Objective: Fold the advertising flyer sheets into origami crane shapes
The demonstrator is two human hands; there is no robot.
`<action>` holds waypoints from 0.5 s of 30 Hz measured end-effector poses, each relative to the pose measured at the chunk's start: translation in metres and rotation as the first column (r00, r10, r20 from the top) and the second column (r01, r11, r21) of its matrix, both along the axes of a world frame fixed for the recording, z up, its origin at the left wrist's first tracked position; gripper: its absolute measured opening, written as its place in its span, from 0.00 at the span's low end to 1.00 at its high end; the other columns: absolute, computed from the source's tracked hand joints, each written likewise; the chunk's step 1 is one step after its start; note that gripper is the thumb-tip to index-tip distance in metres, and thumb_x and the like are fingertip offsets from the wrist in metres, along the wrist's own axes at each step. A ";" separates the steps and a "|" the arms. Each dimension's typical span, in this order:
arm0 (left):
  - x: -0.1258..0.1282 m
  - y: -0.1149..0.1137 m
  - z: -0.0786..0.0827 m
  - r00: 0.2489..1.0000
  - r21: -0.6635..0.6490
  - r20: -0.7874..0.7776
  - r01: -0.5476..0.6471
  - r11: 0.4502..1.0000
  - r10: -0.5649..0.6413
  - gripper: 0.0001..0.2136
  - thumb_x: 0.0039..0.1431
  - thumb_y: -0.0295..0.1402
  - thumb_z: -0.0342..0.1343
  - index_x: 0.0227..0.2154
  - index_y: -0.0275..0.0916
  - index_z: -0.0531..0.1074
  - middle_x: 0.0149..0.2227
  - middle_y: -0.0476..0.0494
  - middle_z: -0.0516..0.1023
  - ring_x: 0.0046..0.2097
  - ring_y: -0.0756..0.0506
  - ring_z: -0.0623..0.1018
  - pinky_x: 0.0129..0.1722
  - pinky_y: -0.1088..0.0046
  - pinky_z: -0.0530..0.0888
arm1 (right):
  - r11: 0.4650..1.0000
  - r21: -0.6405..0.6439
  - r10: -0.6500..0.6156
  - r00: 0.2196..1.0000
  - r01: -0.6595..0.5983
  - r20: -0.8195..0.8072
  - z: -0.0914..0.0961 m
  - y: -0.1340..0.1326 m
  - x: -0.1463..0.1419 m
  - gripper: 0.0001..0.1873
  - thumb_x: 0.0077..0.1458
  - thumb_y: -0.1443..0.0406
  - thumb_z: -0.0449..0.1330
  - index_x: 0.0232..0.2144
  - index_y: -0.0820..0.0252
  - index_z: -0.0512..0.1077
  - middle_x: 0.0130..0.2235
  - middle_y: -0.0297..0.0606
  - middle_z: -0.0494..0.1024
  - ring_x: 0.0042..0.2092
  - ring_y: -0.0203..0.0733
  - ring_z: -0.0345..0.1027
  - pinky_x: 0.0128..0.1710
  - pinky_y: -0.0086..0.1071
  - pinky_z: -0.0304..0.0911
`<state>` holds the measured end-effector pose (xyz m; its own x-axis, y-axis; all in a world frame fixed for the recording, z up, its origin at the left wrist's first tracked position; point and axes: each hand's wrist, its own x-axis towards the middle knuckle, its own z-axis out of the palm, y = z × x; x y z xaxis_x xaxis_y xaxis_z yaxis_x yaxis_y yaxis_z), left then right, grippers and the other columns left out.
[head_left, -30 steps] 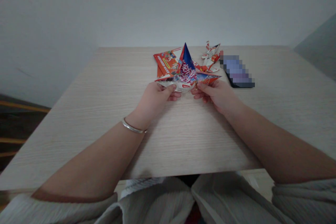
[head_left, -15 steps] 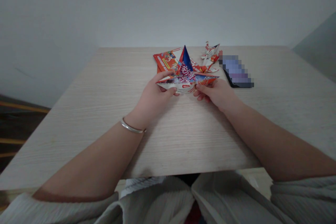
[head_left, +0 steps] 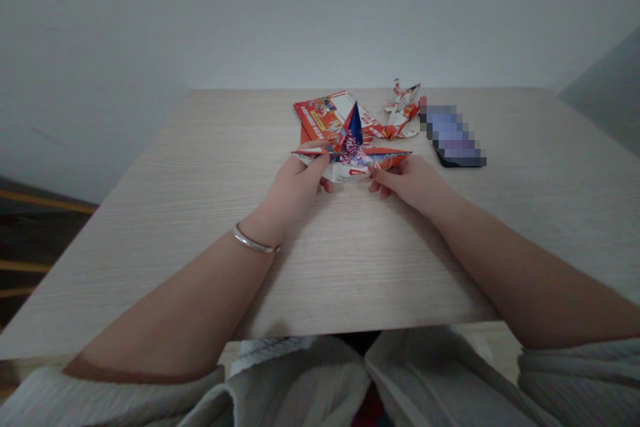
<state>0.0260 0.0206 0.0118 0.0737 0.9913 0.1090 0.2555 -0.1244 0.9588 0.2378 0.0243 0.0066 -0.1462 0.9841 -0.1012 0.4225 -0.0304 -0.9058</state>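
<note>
A folded paper figure (head_left: 353, 155) of printed red, blue and white paper sits low over the wooden table (head_left: 200, 200), with a blue point standing up in its middle. My left hand (head_left: 295, 190) pinches its left wing between thumb and fingers. My right hand (head_left: 407, 181) grips its right wing the same way. A silver bangle (head_left: 253, 241) circles my left wrist.
Behind the figure lie orange printed leaflets (head_left: 320, 117) and a small finished paper figure (head_left: 404, 103). A dark phone (head_left: 453, 140) lies to the right of them. A plain wall stands behind the table's far edge.
The paper figure has come down closer to the table and flattened, its blue point standing lower. Both hands kept their hold and shifted slightly towards me.
</note>
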 end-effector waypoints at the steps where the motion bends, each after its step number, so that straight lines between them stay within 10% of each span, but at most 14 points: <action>1: 0.000 0.000 0.000 1.000 0.005 0.015 -0.013 1.000 0.013 0.13 0.65 0.32 0.51 0.48 0.39 0.75 0.43 0.45 0.80 0.31 0.49 0.77 0.27 0.75 0.73 | 1.000 0.001 0.001 1.000 -0.001 0.023 0.000 0.000 0.001 0.09 0.58 0.61 0.66 0.28 0.58 0.77 0.27 0.38 0.82 0.22 0.35 0.69 0.23 0.29 0.66; 9: -0.003 -0.001 -0.001 0.984 0.035 -0.176 -0.010 0.999 0.016 0.17 0.61 0.26 0.53 0.52 0.40 0.76 0.45 0.46 0.83 0.28 0.52 0.77 0.32 0.74 0.74 | 0.974 0.073 -0.207 0.973 0.215 -0.100 -0.005 0.005 0.010 0.21 0.56 0.48 0.65 0.41 0.51 0.64 0.26 0.27 0.75 0.20 0.32 0.61 0.18 0.27 0.54; 15: -0.003 -0.004 0.002 0.978 0.057 -0.206 0.054 0.997 -0.041 0.16 0.59 0.31 0.57 0.50 0.39 0.76 0.49 0.43 0.83 0.32 0.48 0.81 0.39 0.69 0.78 | 0.952 0.297 -0.065 0.996 0.078 -0.053 -0.002 -0.006 -0.001 0.20 0.54 0.48 0.66 0.41 0.53 0.70 0.40 0.36 0.79 0.37 0.40 0.73 0.32 0.32 0.69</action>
